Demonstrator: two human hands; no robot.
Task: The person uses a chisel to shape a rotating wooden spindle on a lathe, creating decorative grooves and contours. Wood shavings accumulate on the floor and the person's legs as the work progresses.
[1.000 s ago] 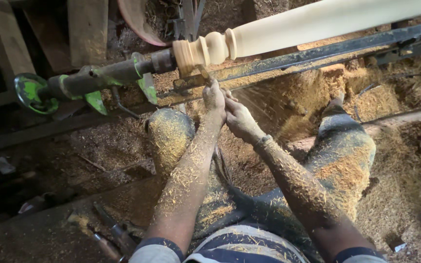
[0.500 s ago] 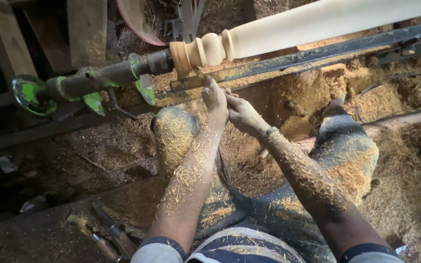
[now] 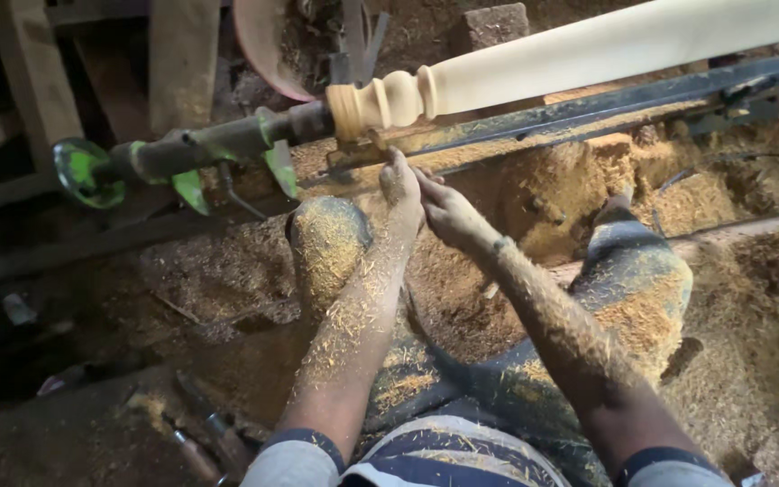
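Both hands have shifted slightly toward the lathe's left end since the earlier frames, along with the view; their grouping beneath the workpiece is unchanged.

Nearest the camera, two forearms extend forward from striped sleeve cuffs, both coated in fine wood shavings. The knees [image 3: 326, 243] sit to either side, cloth crusted with sawdust.

The left hand [image 3: 400, 180] is raised, fingers curled together, its knuckles close under the rest bar. The right hand [image 3: 448, 212] lies just beside it, touching it at the fingers, wrist angled inward. Whether either hand clamps a tool cannot be told; the fingers hide what lies between them.

Above the hands runs the flat dark metal rest bar [image 3: 588, 113], dusted with shavings. Beyond it the turned wooden spindle [image 3: 588, 50] lies nearly horizontal, rising toward the right: pale, smooth, cylindrical, with rounded beads and grooves [image 3: 385, 101] cut at its left end. That end meets a dark steel tailstock shaft [image 3: 218, 144] with green-painted handles. Loose sawdust [image 3: 579, 180] is heaped on the floor behind the bar.
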